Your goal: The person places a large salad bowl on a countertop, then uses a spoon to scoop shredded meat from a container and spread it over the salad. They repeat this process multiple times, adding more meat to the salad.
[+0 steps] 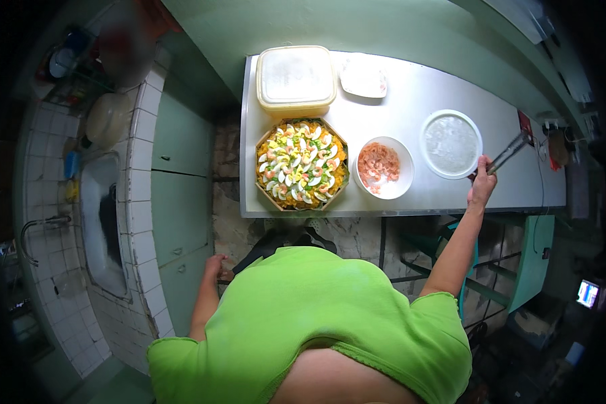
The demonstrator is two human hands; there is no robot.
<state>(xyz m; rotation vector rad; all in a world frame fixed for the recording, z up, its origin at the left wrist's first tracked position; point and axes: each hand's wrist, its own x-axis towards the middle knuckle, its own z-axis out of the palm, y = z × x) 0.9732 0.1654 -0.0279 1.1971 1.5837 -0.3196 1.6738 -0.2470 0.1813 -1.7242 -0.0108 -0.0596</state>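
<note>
At right part of the table (438, 195): metal tongs (510, 153), tips pointing far right, arms looking slightly apart. R hand (481, 183) has them, fingers closed round the near end; can't tell if tongs touch the tabletop.

Just L of that hand, a round lid (451, 145), clear w/ white rim; can't tell if hand touches it. Next L, white bowl (405, 170) w/ peeled pink shrimp (377, 163), mostly piled at its L & far side. Further L, near the table's L end, octagonal tray (266, 195) full of orange noodles topped w/ egg wedges, shrimp & chopped greens. Just beyond tray, lidded yellowish tub (295, 75); to its R, by far edge, small white container (363, 76).

L hand (215, 267) hangs low at person's L side, off the table, near green cabinet (182, 195); fingers too small to read, can't tell if wide, narrow or gripping. Bright green shirt (343, 289) at near side. Far L past the cabinet: tiled counter (141, 182) w/ sink (95, 229) & curved faucet (37, 223). Low at R, lit screen (588, 294).
</note>
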